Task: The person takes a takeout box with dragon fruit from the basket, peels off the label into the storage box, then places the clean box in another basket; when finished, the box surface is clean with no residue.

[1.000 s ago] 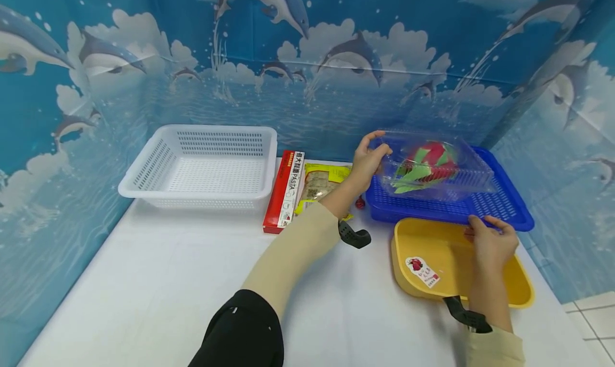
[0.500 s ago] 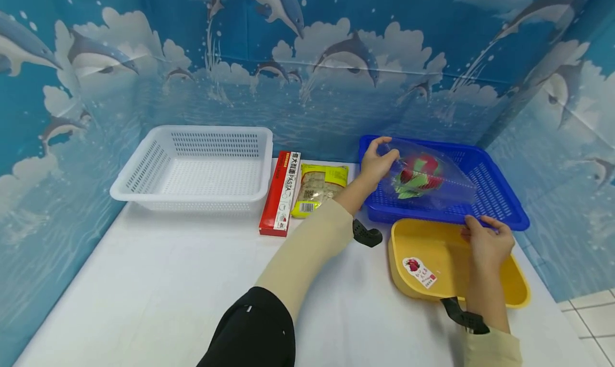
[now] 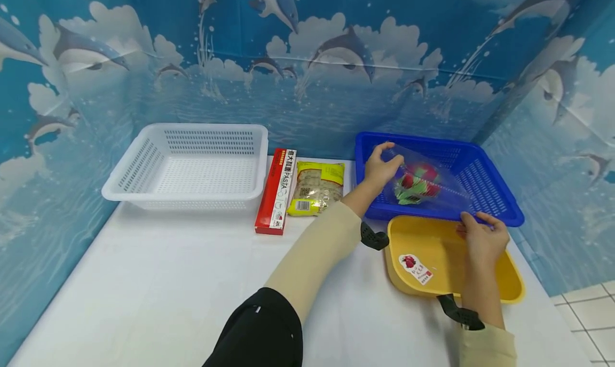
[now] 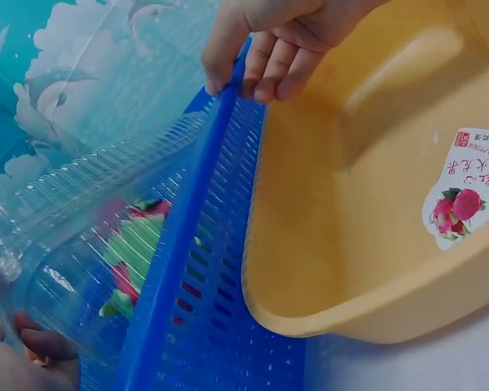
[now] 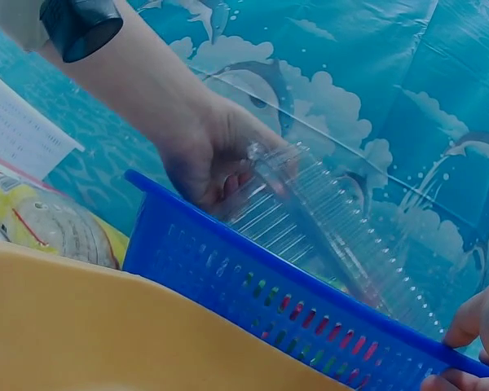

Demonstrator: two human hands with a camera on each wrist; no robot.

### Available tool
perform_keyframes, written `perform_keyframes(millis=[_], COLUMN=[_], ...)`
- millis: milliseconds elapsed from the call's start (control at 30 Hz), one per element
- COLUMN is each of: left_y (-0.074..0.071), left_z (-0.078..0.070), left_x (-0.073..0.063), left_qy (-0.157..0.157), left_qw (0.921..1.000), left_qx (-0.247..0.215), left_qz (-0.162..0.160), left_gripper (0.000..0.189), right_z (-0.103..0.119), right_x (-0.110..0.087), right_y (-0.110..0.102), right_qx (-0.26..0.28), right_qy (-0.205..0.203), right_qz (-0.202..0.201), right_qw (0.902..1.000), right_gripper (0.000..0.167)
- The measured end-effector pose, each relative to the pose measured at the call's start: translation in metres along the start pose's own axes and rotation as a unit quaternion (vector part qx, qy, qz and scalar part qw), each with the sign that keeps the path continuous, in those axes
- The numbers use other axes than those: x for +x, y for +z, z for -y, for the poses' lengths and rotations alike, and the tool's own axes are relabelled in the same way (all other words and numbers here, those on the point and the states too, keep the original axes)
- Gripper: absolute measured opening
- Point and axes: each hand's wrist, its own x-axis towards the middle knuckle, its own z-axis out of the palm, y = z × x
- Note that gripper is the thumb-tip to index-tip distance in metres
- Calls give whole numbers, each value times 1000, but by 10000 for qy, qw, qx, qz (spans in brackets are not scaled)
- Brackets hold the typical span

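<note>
My left hand (image 3: 380, 168) pinches the left end of a clear plastic box (image 3: 444, 183), tilted inside the blue basket (image 3: 502, 188). Through the clear plastic shows a red and green dragon fruit (image 3: 419, 183); the left wrist view has the same dragon fruit (image 4: 134, 257) behind the box's ribbed wall. With thumb and fingers, my right hand (image 3: 482, 241) grips the basket's front rim, and in the left wrist view those fingers (image 4: 269, 69) curl over it. Red and green also show through the basket's slots in the right wrist view.
A yellow basin (image 3: 403, 239) with a dragon fruit sticker stands against the basket's front, under my right forearm. Left of the basket lie a yellow food packet (image 3: 319, 188) and a red pasta box (image 3: 276, 191). Farther left stands a white basket (image 3: 206, 177). A dolphin-print curtain (image 3: 307, 79) hangs behind.
My left hand has lowered the clear box into the blue basket, and the dragon fruit seen through it appears lower and smaller. My right hand stays at the basket's rim.
</note>
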Motion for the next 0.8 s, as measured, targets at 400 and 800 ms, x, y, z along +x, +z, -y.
perform_keyframes(millis=[400,800], left_y=[-8,4], left_z=[9,15], left_x=[6,-6], left_qy=[-411,-457], left_qw=[9981,9984], left_qx=[225,340], left_qz=[407,31], left_gripper=[46,46], right_z=[-1,0], right_x=[0,-1], right_y=[1,-1], right_qx=[-47,-146], right_qy=[-3,35], right_qz=[6,48], right_qw=[10000,9999], right_gripper=[33,31])
